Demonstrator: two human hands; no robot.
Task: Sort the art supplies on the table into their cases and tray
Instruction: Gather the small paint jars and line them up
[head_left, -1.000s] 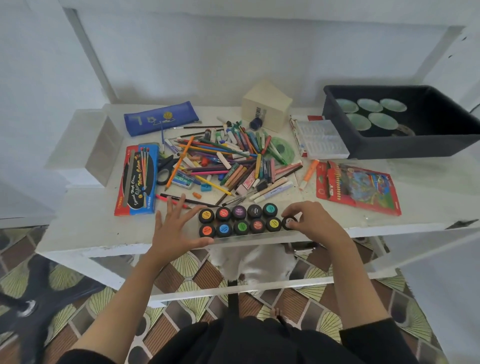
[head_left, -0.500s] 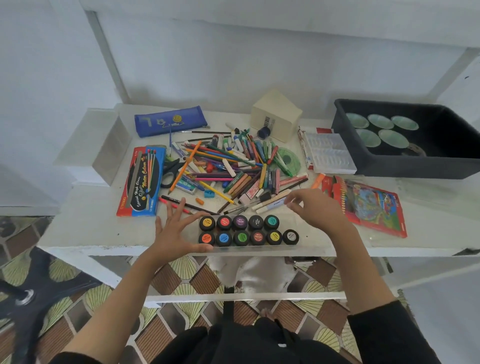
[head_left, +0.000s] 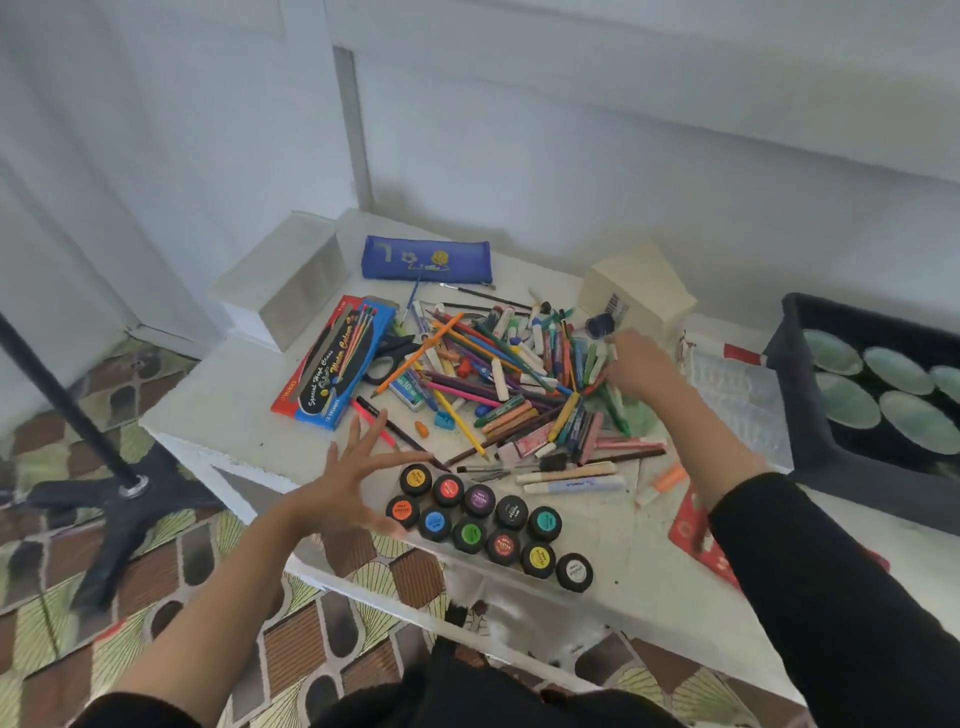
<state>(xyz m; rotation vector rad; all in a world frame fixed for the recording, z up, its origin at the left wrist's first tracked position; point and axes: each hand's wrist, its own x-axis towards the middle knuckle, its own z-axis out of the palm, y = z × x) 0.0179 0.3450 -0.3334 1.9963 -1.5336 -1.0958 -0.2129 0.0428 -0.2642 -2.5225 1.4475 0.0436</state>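
**Two hands over the pile, eleven pots lined up**

We see the left hand (head_left: 358, 483) with its grip wide, all five fingers fanned out over the near edge of the surface (head_left: 234, 431), just left of the paint pots (head_left: 479, 500). Whether it touches them we cannot tell. The right hand (head_left: 639, 366) reaches into the right side of the pile of pencils and crayons (head_left: 509, 384) at centre frame. Its fingertips are blurred and sunk among the sticks, so we cannot tell whether that grip holds anything.

We count eleven pots, all with black lids, in two touching rows that slant toward the lower right: five behind, six in front. One pair of black scissors (head_left: 387, 358) lies at the pile's left edge, beside one red and blue pencil box (head_left: 337, 364). One blue pouch (head_left: 426, 259) lies above them, toward the wall. One cream box (head_left: 639, 291) stands just beyond the right hand. One clear case (head_left: 737, 400) lies between that hand and the black tray (head_left: 841, 478) at the right edge, which holds five green dishes (head_left: 898, 369). One red case (head_left: 685, 530) shows partly under the right sleeve.
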